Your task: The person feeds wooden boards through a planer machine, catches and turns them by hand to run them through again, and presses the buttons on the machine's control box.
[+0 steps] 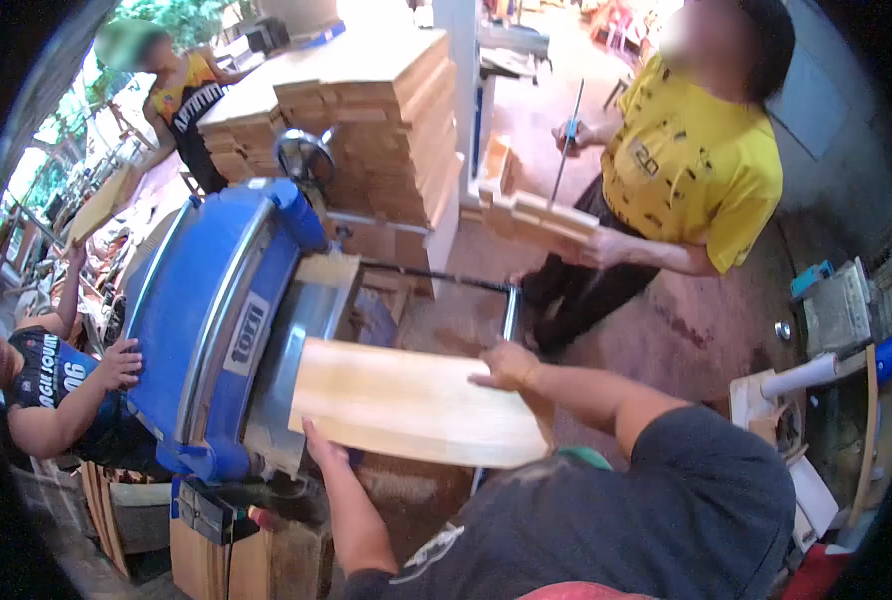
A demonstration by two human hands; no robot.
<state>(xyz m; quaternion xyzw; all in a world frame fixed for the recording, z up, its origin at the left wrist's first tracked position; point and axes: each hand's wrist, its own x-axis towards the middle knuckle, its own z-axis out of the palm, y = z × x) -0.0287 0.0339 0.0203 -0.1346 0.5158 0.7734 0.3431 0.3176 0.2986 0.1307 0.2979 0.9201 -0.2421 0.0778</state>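
A wide, pale wooden board (416,405) lies in front of me, its left end over the metal bed (278,385) of a blue planer-like machine (211,310). My left hand (326,447) grips the board's near edge close to that end, fingers partly hidden underneath. Across the board, my right hand (509,368) is closed on its far edge toward the right end, some fingertips on top.
A tall stack of boards (376,130) stands behind the machine. One person in a yellow shirt (701,160) holds a clamp (568,140) and wood pieces (541,220). Two others are left, one with a hand (118,363) on the machine. Shelving (766,400) stands right.
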